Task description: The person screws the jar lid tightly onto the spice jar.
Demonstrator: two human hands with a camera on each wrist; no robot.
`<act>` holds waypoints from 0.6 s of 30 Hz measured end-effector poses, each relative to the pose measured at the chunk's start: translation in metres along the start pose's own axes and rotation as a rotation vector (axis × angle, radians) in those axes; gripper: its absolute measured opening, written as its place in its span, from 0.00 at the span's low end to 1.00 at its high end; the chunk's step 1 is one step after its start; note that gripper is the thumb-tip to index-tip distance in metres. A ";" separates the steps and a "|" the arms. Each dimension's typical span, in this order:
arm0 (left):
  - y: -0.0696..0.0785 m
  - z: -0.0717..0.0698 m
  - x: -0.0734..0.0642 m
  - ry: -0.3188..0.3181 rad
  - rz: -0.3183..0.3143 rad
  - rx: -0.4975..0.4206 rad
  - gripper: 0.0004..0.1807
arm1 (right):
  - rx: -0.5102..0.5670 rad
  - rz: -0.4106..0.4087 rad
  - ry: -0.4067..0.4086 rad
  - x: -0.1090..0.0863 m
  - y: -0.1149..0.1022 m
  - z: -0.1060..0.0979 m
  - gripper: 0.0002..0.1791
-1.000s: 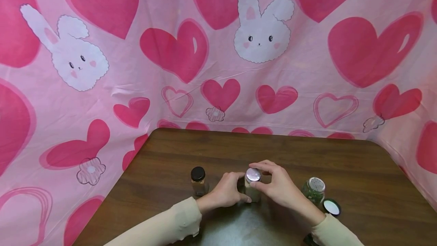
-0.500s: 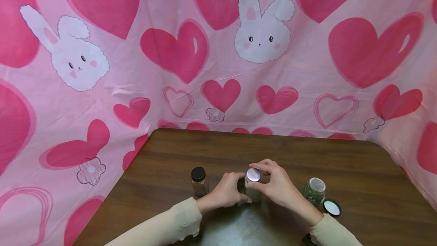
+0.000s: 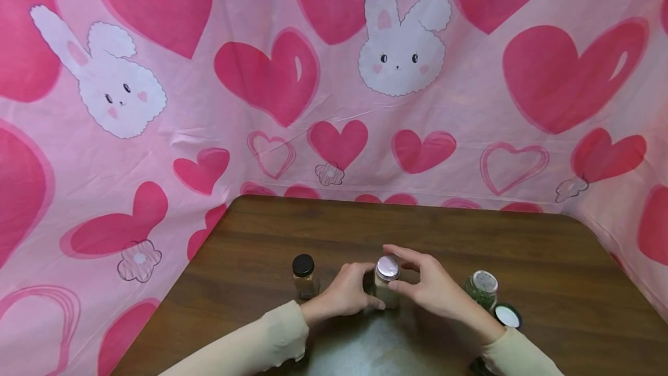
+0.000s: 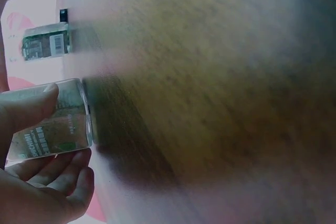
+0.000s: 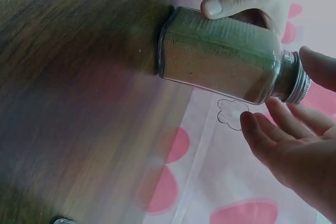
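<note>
On the near middle of the brown table, a silver-capped jar is being held upright by the left hand, whose thumb and fingers are grasping its sides. The right hand is being held around the silver cap with loose, spread fingers; whether the metal is being touched cannot be told. The jar is being flanked by a black-lidded jar at left and a green-filled jar at right.

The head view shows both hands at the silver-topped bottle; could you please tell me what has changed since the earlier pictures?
The right hand has shifted slightly right and spread a little wider beside the silver top. The left hand still holds the bottle, which stays in place, as does the black-capped jar.
</note>
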State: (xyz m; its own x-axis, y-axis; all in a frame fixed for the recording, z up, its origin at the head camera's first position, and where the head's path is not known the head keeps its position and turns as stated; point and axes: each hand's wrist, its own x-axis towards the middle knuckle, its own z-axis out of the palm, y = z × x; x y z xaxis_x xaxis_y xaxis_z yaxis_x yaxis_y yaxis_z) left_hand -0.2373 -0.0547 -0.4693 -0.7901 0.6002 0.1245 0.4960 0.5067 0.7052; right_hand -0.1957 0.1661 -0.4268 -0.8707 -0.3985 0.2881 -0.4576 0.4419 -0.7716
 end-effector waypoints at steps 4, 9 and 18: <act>0.000 -0.001 -0.001 -0.004 0.007 -0.004 0.28 | 0.068 -0.011 -0.035 -0.001 0.000 -0.003 0.35; -0.001 -0.002 0.000 -0.015 0.006 -0.004 0.32 | 0.132 -0.022 -0.063 -0.002 -0.001 -0.006 0.35; -0.005 0.000 0.001 -0.026 0.026 -0.030 0.35 | 0.151 0.005 -0.074 -0.001 -0.001 -0.007 0.33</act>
State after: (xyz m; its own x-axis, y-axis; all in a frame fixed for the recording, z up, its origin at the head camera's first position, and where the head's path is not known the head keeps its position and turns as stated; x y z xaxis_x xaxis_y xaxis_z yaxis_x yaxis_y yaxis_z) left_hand -0.2406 -0.0566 -0.4726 -0.7670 0.6293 0.1251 0.5053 0.4723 0.7222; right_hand -0.1956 0.1718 -0.4221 -0.8547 -0.4570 0.2463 -0.4165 0.3203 -0.8508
